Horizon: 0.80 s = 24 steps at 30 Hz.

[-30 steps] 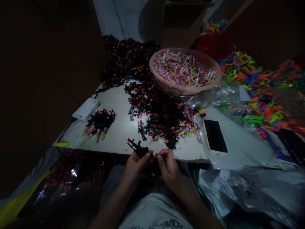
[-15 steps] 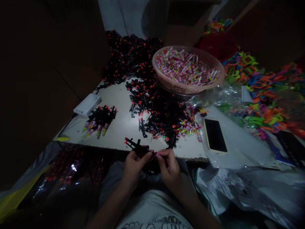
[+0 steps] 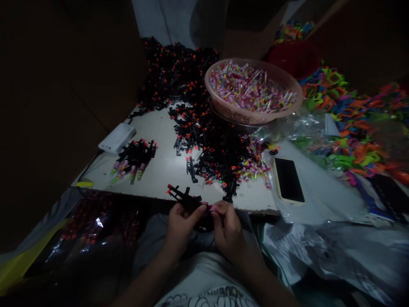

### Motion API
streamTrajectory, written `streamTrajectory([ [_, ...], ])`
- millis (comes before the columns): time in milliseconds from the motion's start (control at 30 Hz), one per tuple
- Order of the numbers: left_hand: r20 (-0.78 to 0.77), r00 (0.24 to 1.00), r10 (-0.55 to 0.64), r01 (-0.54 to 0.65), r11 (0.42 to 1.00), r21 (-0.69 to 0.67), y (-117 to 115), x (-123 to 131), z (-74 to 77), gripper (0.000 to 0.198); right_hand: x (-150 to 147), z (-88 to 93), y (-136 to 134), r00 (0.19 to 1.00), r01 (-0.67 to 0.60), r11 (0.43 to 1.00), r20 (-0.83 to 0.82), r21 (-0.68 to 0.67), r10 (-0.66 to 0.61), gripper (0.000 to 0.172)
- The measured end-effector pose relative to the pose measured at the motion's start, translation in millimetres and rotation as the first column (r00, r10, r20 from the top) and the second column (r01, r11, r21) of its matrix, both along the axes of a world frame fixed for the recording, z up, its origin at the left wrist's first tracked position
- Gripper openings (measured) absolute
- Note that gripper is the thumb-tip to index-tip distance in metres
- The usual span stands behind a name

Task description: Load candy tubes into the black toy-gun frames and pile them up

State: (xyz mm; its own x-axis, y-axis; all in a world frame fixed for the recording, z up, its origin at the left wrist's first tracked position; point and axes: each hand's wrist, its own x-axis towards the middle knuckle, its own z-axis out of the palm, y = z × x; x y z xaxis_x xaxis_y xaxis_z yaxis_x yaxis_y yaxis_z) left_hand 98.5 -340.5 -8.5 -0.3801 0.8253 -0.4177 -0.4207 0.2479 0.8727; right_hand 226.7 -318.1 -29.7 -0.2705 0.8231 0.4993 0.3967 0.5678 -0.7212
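Note:
My left hand (image 3: 182, 221) is closed around a black toy gun (image 3: 185, 195) with an orange-red tip, just over the table's front edge. Its muzzle points up and left. In my right hand (image 3: 227, 221), thumb and fingers pinch a small pinkish-red piece (image 3: 211, 207) against the gun's rear end. The fingers partly cover that piece, so its full shape is hidden. On the left of the table lies a small group of toy guns (image 3: 137, 153) with colourful wrapped tubes at their ends. A large heap of black toy guns (image 3: 220, 149) spreads in front of my hands.
A pink basket (image 3: 220, 108) holds many small colourful wrapped tubes. More tubes (image 3: 255, 166) lie beside the heap. A phone (image 3: 289, 181) rests at right, a white box-shaped device (image 3: 117, 138) at left. Bright plastic pieces (image 3: 358, 123) and clear bags fill the right side.
The view has shifted very slightly. Both hands stay together at the gun's rear end, with almost no visible movement.

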Motion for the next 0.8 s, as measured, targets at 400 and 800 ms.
streamTrajectory([
  [400,0.101,0.995,-0.005,-0.002,0.998,0.068,-0.9,1.4,-6.3,0.037,-1.2,-8.6,8.5,0.950,-0.152,0.959,-0.303,-0.237,0.076,0.003],
  [800,0.050,0.999,-0.009,0.007,0.999,0.051,-1.8,1.6,-6.3,0.040,5.8,-0.8,10.0,0.937,-0.275,0.923,-0.291,-0.270,0.194,0.003],
])
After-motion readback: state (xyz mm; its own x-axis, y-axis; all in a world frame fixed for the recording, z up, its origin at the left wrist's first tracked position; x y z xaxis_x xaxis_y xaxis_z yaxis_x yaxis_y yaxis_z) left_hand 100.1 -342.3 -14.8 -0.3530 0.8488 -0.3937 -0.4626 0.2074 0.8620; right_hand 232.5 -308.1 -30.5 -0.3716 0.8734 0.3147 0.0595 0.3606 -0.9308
